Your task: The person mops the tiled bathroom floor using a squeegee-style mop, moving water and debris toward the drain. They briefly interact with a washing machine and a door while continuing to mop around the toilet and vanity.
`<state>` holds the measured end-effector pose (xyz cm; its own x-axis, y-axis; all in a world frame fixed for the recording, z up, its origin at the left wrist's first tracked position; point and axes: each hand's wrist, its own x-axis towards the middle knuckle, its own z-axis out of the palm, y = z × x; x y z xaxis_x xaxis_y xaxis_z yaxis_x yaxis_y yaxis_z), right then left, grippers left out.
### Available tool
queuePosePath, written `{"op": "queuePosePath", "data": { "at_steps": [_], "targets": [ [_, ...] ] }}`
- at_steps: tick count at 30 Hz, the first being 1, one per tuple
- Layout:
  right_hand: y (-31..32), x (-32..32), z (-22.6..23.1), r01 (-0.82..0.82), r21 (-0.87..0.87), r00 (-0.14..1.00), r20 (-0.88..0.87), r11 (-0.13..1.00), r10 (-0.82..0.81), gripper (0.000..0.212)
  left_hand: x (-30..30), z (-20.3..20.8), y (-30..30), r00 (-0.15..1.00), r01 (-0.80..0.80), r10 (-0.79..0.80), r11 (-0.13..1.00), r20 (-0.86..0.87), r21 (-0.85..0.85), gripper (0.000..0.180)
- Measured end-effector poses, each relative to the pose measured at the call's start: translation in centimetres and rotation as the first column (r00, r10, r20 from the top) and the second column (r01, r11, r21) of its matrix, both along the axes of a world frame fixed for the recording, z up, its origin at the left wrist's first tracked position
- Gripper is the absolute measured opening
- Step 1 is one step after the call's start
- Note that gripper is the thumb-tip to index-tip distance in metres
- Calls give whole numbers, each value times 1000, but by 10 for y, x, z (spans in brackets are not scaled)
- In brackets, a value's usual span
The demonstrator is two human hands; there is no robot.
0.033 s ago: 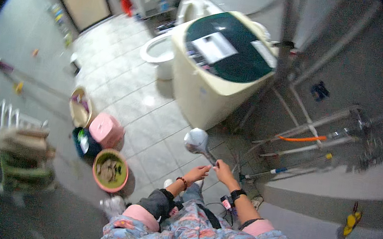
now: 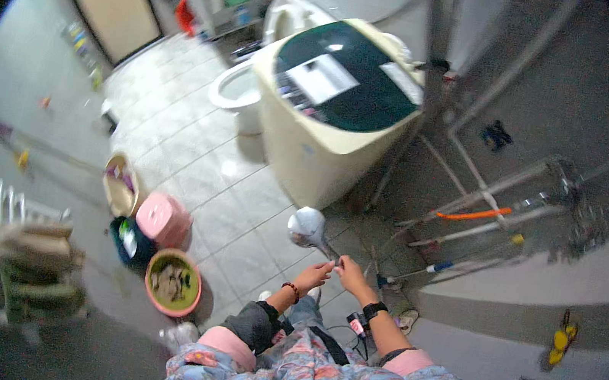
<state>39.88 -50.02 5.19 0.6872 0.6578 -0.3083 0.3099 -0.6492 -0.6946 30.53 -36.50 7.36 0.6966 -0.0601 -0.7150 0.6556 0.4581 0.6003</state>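
Note:
A shiny metal ladle (image 2: 306, 226) with a round bowl hangs in front of me over the tiled floor, its bowl pointing away and to the left. My right hand (image 2: 352, 275), with a dark band at the wrist, is closed around the end of the handle. Close beside it, my left hand (image 2: 312, 276), wearing a beaded bracelet, has its fingers drawn together in a pinch, the tips right at the handle. Whether those tips grip the handle or something small cannot be made out.
A cream washing machine (image 2: 295, 146) with a dark green lid stands ahead, a white toilet (image 2: 252, 123) behind it. To the left are a pink stool (image 2: 165, 218), a pink-rimmed basin (image 2: 195, 300) and a dark bucket (image 2: 130, 240). Poles and pipes (image 2: 488, 223) line the right wall.
My view has shifted slightly, so the surroundings sit a little differently in the picture. My left fingertips are a bit closer to the right hand and the ladle's handle.

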Motion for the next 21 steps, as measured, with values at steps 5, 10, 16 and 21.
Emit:
{"op": "queuePosePath", "data": {
  "at_steps": [5,10,16,21],
  "targets": [
    [-38,30,7,207,-16,978,41,978,-206,21,79,-15,-36,994,79,-68,987,-87,138,61],
    [-72,57,16,312,57,948,40,948,-315,29,140,-30,-73,994,67,-60,994,-87,86,45],
    [-120,118,109,578,252,781,104,776,-616,71,202,-41,-113,998,-32,35,998,60,-54,29],
    [-185,230,231,642,350,443,556,682,-703,67,239,-21,-121,994,41,-59,983,96,179,31]
  ]
}}
